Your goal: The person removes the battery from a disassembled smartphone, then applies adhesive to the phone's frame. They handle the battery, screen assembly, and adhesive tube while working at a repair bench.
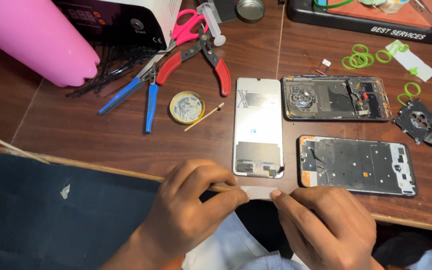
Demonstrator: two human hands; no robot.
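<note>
Both my left hand [188, 210] and right hand [321, 225] pinch a small pale strip [259, 192] at the table's [101, 140] near edge, just below the screen panel [258, 127].

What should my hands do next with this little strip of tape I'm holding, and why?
Probably carry the pale tape strip forward to the silver display panel. The left hand and right hand pinch it taut at the table edge, just short of the panel's lower end, where the dark patch sits.
</note>
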